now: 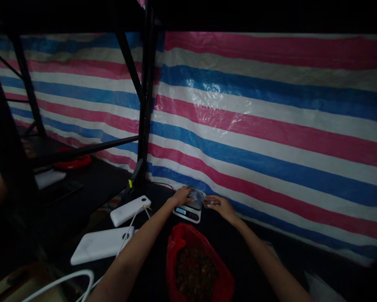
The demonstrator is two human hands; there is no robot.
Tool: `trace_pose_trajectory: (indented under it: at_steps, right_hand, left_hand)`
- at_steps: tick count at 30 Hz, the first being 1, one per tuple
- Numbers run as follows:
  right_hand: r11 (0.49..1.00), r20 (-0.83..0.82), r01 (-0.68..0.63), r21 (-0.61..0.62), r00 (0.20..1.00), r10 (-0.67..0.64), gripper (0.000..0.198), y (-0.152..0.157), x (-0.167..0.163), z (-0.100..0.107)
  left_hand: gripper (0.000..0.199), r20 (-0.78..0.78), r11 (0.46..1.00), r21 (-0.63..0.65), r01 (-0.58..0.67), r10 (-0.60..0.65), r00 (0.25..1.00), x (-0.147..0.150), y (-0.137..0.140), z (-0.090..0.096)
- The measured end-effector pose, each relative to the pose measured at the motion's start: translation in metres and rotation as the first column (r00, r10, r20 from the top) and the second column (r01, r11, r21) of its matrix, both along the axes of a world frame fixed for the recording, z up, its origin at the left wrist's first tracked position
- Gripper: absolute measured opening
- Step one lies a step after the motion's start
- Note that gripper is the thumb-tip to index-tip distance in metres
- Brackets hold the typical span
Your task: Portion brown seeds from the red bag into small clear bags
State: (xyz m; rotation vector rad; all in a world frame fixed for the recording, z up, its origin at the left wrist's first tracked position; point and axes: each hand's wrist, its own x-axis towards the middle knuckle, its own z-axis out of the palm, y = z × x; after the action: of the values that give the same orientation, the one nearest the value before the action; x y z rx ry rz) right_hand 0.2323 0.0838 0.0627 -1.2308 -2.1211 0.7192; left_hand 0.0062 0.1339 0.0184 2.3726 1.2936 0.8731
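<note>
We see both of our arms reaching forward over a dark table to a small digital scale that sits near the striped red, white and blue tarp. The scale is pale and flat, with a lit bluish display on its front edge and a shiny clear piece, perhaps a small plastic bag, lying on its platform. Our left hand rests at the scale's left rear corner, fingers curled loosely and touching the clear piece; whether it pinches it we cannot tell. Our right hand lies just beside the scale's right edge, fingers partly closed on a small pale thing we cannot make out. Nearer to us stands an open red bag filled with dark brown bits. To the left lie two white power banks with a white cable, beside a black metal rack.
</note>
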Motion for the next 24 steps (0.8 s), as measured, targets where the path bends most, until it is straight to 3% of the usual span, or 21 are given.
trace_pose_trajectory:
  at_steps: [3,6,8,11,16,20,22,24]
  right_hand:
    - [0.989,0.196,0.056,0.133,0.977,-0.082,0.033,0.014,0.002,0.005]
    - [0.956,0.395,0.029,0.292,0.907,-0.149,0.030,0.017,-0.003,0.017]
    - [0.920,0.527,-0.043,0.391,0.830,-0.185,0.029,0.016,-0.011,0.026]
    - [0.848,0.668,-0.173,0.501,0.700,-0.252,0.027,0.013,-0.026,0.039]
    - [0.690,0.775,-0.417,0.592,0.529,-0.345,0.024,0.011,-0.049,0.051]
    - [0.580,0.795,-0.548,0.603,0.474,-0.378,0.024,0.008,-0.054,0.064]
    - [0.550,0.790,-0.567,0.612,0.472,-0.392,0.027,0.006,-0.051,0.072]
    - [0.559,0.777,-0.542,0.627,0.490,-0.396,0.029,0.001,-0.047,0.080]
  left_hand:
    - [0.042,0.034,1.000,-0.012,0.027,-0.027,0.999,0.002,0.003,-0.001]
    - [0.041,0.076,0.998,-0.025,0.060,-0.058,0.995,0.006,0.002,-0.003]
    - [0.040,0.194,0.994,-0.061,0.094,-0.081,0.978,0.010,0.003,-0.006]
    - [0.036,0.457,0.978,-0.152,0.141,-0.057,0.888,0.016,0.004,-0.009]
    - [0.033,0.576,0.975,-0.184,0.127,0.003,0.817,0.022,0.004,-0.008]
    - [0.037,0.618,0.974,-0.183,0.133,0.008,0.786,0.022,-0.001,-0.001]
    - [0.039,0.632,0.974,-0.180,0.136,0.009,0.775,0.021,-0.005,0.005]
    - [0.042,0.620,0.979,-0.170,0.113,0.017,0.784,0.018,-0.007,0.011]
